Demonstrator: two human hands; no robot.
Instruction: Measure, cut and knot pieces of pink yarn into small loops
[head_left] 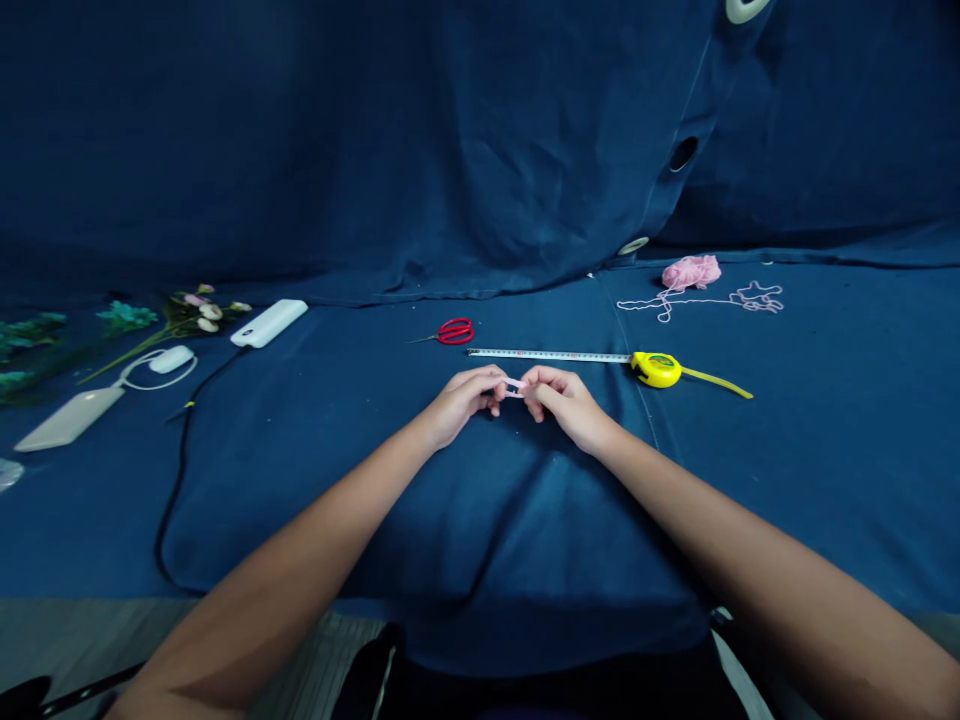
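My left hand [466, 398] and my right hand [564, 400] meet over the blue cloth [480, 520], fingers pinched together. Between their fingertips they hold a small piece of pink yarn [514, 388]. Just beyond them lies a yellow tape measure [655, 368] with its tape [547, 354] pulled out to the left. Red-handled scissors [453, 331] lie behind the tape. A pink yarn ball [691, 271] with a loose strand [720, 299] sits at the far right.
At the left lie artificial flowers [180, 312], a white power bank [269, 323], a flat white device [69, 419] with a white cable, and a black cable [177, 470]. Blue cloth hangs behind as a backdrop.
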